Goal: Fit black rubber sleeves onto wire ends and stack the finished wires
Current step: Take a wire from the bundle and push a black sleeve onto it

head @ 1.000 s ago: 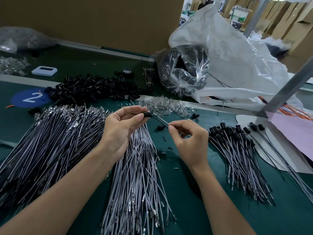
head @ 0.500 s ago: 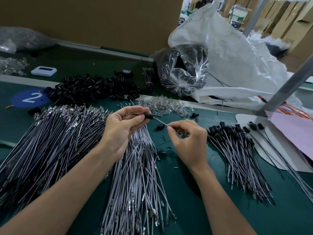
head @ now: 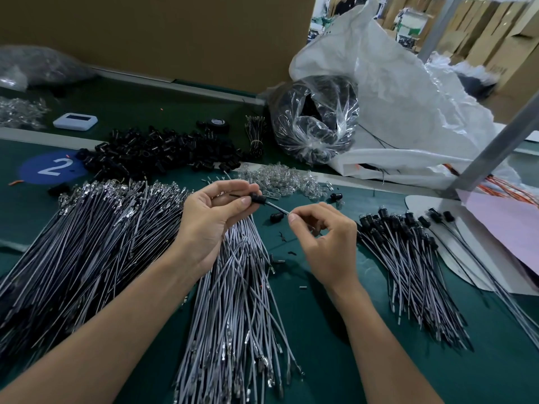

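Black rubber sleeve (head: 256, 198) sits on the end of a grey wire (head: 277, 208), held above the green table (head: 320, 330) between the two hands. A thin dark tip sticks out of the sleeve's left end.

Left hand (head: 210, 220): grip pinching the sleeve, thumb and forefinger curled round it, palm turned up. Right hand (head: 323, 240): grip pinching the wire just right of the sleeve, thumb and forefinger tips together, other fingers curled in.

One loose sleeve (head: 276, 217) lies on the table just below the held wire.

Under the hands a pile of bare grey wires (head: 239, 301) fans toward the person, metal terminals at the near ends. Left of it is a larger wire pile (head: 87, 243), terminals at the far ends. To the right lies the stack of finished wires (head: 408, 258), black sleeves bunched at the far ends.

Beyond the hands are a heap of black sleeves (head: 163, 153) and a scatter of small clear parts (head: 285, 179) (bulbs, by their look).

Farther back:
- a clear plastic bag (head: 315, 118) of black parts, against a white sack (head: 393, 97)
- a blue round marker (head: 54, 167) reading 2
- a small white device (head: 75, 121)
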Demonstrator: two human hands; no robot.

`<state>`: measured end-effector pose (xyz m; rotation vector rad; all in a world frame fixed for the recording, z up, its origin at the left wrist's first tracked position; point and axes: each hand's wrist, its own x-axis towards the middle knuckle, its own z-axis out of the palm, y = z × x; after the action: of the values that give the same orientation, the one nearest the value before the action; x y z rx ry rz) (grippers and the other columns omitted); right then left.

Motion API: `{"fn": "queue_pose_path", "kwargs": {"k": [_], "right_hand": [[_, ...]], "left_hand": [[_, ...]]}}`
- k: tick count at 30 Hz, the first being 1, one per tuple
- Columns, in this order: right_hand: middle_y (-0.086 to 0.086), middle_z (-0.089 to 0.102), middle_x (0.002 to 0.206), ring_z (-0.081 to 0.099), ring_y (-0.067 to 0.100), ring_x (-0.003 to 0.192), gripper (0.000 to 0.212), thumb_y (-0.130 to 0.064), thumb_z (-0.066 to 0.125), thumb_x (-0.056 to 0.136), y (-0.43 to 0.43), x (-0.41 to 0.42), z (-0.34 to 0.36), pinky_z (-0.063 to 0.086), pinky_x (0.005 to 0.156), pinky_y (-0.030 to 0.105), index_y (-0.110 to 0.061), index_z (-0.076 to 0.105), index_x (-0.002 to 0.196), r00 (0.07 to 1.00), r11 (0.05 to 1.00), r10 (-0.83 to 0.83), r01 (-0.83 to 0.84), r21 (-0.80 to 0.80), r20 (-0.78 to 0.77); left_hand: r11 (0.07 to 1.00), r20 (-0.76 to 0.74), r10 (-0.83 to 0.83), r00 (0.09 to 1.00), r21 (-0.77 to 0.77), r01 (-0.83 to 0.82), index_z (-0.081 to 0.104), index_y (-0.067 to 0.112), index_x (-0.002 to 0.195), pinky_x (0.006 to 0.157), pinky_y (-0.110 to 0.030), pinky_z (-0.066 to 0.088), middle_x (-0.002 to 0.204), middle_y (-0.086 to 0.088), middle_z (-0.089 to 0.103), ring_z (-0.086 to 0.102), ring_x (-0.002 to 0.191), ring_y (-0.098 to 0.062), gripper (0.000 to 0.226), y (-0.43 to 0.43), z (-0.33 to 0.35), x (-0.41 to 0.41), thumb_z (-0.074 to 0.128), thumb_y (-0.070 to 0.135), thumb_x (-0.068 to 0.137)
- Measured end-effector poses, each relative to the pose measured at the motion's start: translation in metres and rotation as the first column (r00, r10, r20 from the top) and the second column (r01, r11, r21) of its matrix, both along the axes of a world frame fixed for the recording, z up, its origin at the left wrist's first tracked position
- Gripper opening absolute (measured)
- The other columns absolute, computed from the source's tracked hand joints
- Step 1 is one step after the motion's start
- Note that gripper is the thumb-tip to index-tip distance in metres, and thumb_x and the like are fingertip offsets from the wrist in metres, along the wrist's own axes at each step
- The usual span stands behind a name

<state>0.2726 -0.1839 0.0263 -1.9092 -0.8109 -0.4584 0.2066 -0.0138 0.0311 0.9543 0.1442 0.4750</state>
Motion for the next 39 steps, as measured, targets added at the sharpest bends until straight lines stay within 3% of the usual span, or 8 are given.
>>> {"fn": "queue_pose_path", "kwargs": {"k": [14,20,25,32,35,39], "right_hand": [[-0.001,0.067,0.078,0.055,0.001,0.068,0.007,-0.003,0.075,0.082,0.0029,-0.001,0.0009,0.039,0.064,0.008,-0.007,0.077,0.087,0.998,1.0,0.019,-0.02,0.016,0.058],[0.001,0.066,0.075,0.055,-0.001,0.067,0.006,-0.002,0.075,0.082,0.002,0.0001,-0.0003,0.039,0.065,0.007,-0.006,0.076,0.085,0.997,1.0,0.013,-0.013,0.012,0.074],[0.0,0.063,0.073,0.052,0.006,0.064,0.004,-0.006,0.072,0.085,0.0022,-0.0019,-0.0023,0.042,0.06,0.015,-0.008,0.075,0.085,0.994,0.996,0.075,-0.071,-0.054,0.074],[-0.004,0.067,0.073,0.057,0.006,0.064,0.003,-0.007,0.075,0.082,0.0043,-0.0001,-0.0049,0.045,0.061,0.013,-0.009,0.074,0.083,0.995,0.999,0.009,-0.005,-0.032,0.104],[-0.006,0.07,0.074,0.061,0.005,0.064,0.005,-0.009,0.077,0.081,0.0044,0.0008,-0.0058,0.048,0.063,0.014,-0.011,0.074,0.084,0.997,1.0,-0.007,0.007,0.008,0.081],[-0.007,0.067,0.07,0.056,0.002,0.062,0.005,-0.006,0.075,0.082,0.004,0.002,-0.0067,0.041,0.06,0.009,-0.011,0.073,0.081,0.998,1.0,0.024,-0.023,-0.019,0.06]], "left_hand": [[0.997,-0.03,-0.036,0.999,0.061,0.038,0.066,0.002,0.107,0.078,-0.025,0.058,0.108,-0.012,0.074,0.072,0.099,-0.026,0.04,-0.0058,-0.0014,-0.001,0.071,0.001,0.067],[0.99,-0.068,-0.096,0.993,0.099,0.102,0.07,0.001,0.1,0.077,-0.023,0.057,0.098,-0.014,0.075,0.073,0.094,-0.022,0.032,-0.0042,-0.0007,-0.0021,0.069,0.0,0.068],[0.981,-0.064,-0.086,0.994,0.168,0.095,0.071,0.004,0.097,0.078,-0.023,0.057,0.099,-0.013,0.075,0.072,0.097,-0.024,0.023,-0.0043,-0.0008,-0.0033,0.066,-0.007,0.077],[0.976,-0.068,-0.108,0.992,0.182,0.118,0.072,0.006,0.097,0.078,-0.024,0.057,0.099,-0.013,0.075,0.072,0.097,-0.024,0.029,-0.0043,-0.0011,-0.0033,0.071,0.001,0.069],[0.971,-0.09,-0.093,0.992,0.213,0.11,0.071,0.006,0.097,0.078,-0.024,0.057,0.098,-0.012,0.076,0.073,0.096,-0.024,0.025,-0.0053,-0.0017,-0.0024,0.07,-0.006,0.075],[0.963,-0.119,-0.113,0.986,0.232,0.138,0.07,0.005,0.099,0.077,-0.023,0.058,0.096,-0.012,0.076,0.073,0.093,-0.023,0.025,-0.0089,-0.0017,-0.0025,0.068,-0.01,0.078]]}}
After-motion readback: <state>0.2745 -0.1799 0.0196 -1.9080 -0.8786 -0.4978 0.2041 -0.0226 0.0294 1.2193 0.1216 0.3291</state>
